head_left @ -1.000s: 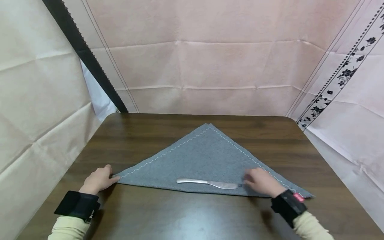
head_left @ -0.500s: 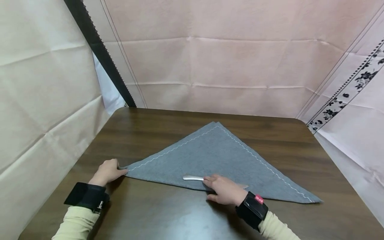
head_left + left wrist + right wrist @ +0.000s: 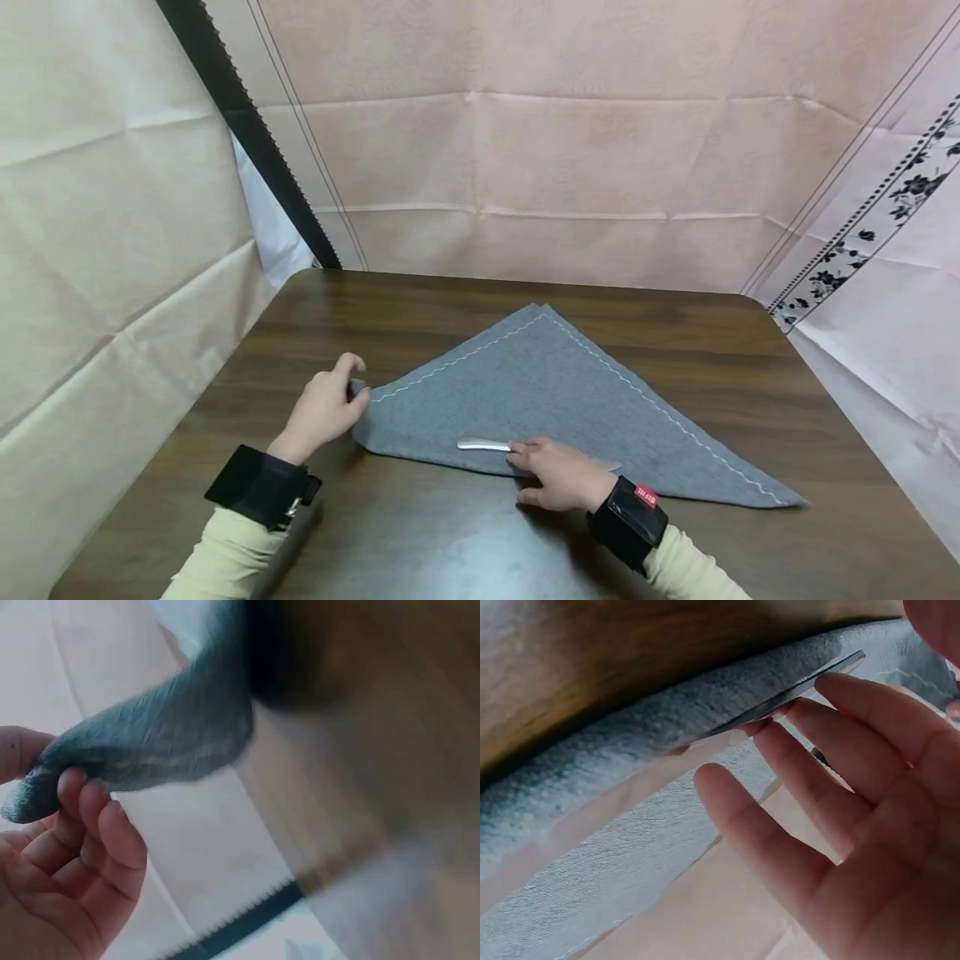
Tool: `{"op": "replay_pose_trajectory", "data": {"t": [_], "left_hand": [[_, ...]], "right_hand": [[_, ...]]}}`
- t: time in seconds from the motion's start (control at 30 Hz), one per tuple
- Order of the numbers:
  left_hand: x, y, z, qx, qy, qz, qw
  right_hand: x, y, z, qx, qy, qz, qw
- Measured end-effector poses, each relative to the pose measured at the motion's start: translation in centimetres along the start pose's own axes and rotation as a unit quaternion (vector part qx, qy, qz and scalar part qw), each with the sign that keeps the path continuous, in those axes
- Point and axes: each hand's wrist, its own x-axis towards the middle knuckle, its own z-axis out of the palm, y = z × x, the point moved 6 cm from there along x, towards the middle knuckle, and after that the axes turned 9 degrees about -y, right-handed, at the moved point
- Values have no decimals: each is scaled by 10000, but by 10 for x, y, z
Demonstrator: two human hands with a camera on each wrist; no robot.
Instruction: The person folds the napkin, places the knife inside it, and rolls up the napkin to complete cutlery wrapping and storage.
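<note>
A blue-grey cloth napkin (image 3: 540,383), folded into a triangle with white stitching along two sides, lies on the wooden table. Its left corner is raised and turned inward. My left hand (image 3: 322,412) pinches that corner between thumb and fingers; in the left wrist view the raised napkin (image 3: 165,735) curves away from the fingers. A silver table knife (image 3: 482,444) lies across the napkin near its long front edge. Over its middle rests my right hand (image 3: 564,477), hiding part of it. In the right wrist view, its extended fingers (image 3: 750,825) touch the knife (image 3: 802,684).
The brown wooden table (image 3: 420,533) has rounded far corners. Pale cloth hangings (image 3: 562,158) surround it at the back and sides, one with a black band (image 3: 255,142) and one with a floral border.
My right hand has moved left from the knife's tip onto its middle. My left hand has lifted the napkin's left corner and brought it inward to the right.
</note>
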Motion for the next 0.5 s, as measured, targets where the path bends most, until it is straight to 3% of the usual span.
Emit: {"op": "replay_pose_trajectory", "data": {"t": [0.1, 0.23, 0.37, 0.5], "left_hand": [[8, 24, 7, -87, 140, 383, 9991], [17, 47, 20, -166, -3, 659, 9977], [22, 58, 32, -117, -94, 731, 9972], [26, 63, 42, -65, -209, 669, 9975]], "right_hand": [[1, -1, -2, -10, 50, 25, 10000], [5, -5, -7, -267, 379, -71, 9989], [13, -9, -14, -418, 815, -131, 9957], [27, -10, -26, -208, 1219, -195, 9921]]}}
